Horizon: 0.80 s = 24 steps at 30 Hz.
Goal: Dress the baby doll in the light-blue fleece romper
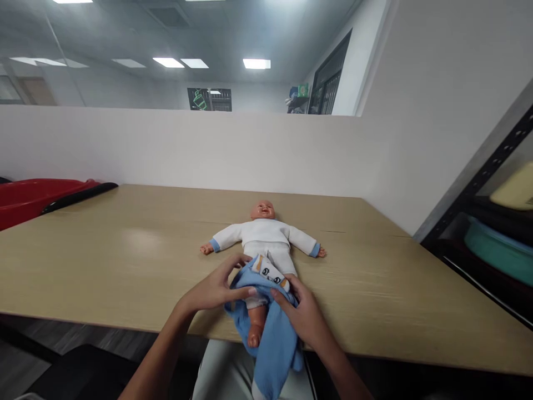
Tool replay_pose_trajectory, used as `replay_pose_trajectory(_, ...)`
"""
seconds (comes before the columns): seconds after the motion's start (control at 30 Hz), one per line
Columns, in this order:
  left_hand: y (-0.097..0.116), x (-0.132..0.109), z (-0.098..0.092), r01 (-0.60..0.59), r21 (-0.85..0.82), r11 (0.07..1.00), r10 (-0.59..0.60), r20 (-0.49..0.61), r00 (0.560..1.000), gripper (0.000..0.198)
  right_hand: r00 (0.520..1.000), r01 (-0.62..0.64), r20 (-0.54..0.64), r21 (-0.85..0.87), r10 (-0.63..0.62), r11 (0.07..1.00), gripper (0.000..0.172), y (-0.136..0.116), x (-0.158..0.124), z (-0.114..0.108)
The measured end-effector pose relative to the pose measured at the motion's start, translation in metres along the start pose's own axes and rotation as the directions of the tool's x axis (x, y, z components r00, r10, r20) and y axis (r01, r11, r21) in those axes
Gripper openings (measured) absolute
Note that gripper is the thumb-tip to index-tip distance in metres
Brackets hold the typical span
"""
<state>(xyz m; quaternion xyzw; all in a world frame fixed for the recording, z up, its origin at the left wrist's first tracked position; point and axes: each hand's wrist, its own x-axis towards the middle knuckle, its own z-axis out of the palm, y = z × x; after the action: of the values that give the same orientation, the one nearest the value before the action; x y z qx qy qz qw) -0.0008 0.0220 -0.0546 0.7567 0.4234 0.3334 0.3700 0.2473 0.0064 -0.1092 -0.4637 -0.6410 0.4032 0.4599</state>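
Observation:
A baby doll [266, 230] in a white top with blue cuffs and white trousers lies on its back, head away from me, arms spread. Around its lower legs is a blue garment [277, 344] with a white animal-face patch; one part of it hangs over the table's front edge. One bare doll foot [256, 328] pokes out of the blue cloth, while the other is hidden. My left hand [227, 286] grips the garment's left edge between thumb and fingers. On the opposite edge, my right hand [300, 305] pinches the cloth beside the patch.
The doll lies on a wooden table [145, 266] against a white wall [208, 150] with a window above. A red tub [37, 197] is at the far left. To the right stands a black shelf rack [466, 189] holding a teal basin [499, 250]. A black chair [79, 372] is at lower left.

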Motion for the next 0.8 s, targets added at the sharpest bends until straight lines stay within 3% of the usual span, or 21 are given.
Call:
replay_pose_trajectory(0.1, 0.013, 0.014, 0.004, -0.028, 0.076, 0.997, 0.023, 0.060, 0.998, 0.076, 1.000, 0.005, 0.007, 0.040, -0.005, 0.999, 0.043, -0.004, -0.003, 0.001)
replay_pose_trajectory(0.17, 0.013, 0.024, 0.004, -0.050, 0.133, 0.990, 0.036, 0.105, 0.994, 0.067, 1.000, -0.018, 0.017, 0.090, 0.016, 0.996, 0.047, -0.006, -0.010, -0.004)
replay_pose_trajectory(0.27, 0.000, 0.031, -0.002, -0.089, 0.168, 0.982, 0.058, 0.180, 0.982, 0.045, 0.981, -0.127, 0.166, 0.165, 0.099, 0.978, 0.055, -0.008, -0.027, -0.019)
replay_pose_trajectory(0.33, -0.010, 0.031, -0.007, -0.103, 0.189, 0.976, 0.063, 0.210, 0.976, 0.036, 0.945, -0.202, 0.284, 0.117, 0.162, 0.972, 0.051, -0.012, -0.040, -0.032)
replay_pose_trajectory(0.4, -0.015, 0.029, -0.012, -0.110, 0.210, 0.971, 0.065, 0.210, 0.975, 0.034, 0.925, -0.201, 0.332, 0.022, 0.182, 0.979, 0.039, -0.018, -0.050, -0.042)
replay_pose_trajectory(0.53, 0.004, 0.028, -0.012, -0.111, 0.174, 0.978, 0.070, 0.225, 0.972, 0.042, 0.970, -0.063, 0.230, -0.065, 0.076, 0.996, 0.035, -0.023, -0.055, -0.049)
replay_pose_trajectory(0.63, 0.027, 0.034, -0.003, -0.137, 0.047, 0.989, 0.117, 0.303, 0.946, 0.060, 0.984, -0.115, 0.140, 0.048, 0.108, 0.992, 0.046, -0.019, -0.047, -0.042)
replay_pose_trajectory(0.7, 0.037, 0.040, 0.006, -0.150, -0.006, 0.989, 0.140, 0.394, 0.908, 0.065, 0.982, -0.160, 0.118, 0.123, 0.146, 0.979, 0.049, -0.017, -0.040, -0.036)
replay_pose_trajectory(0.8, 0.037, 0.051, 0.019, -0.161, 0.033, 0.986, 0.117, 0.545, 0.830, 0.042, 0.983, -0.167, 0.095, 0.119, 0.156, 0.979, 0.047, -0.020, -0.034, -0.036)
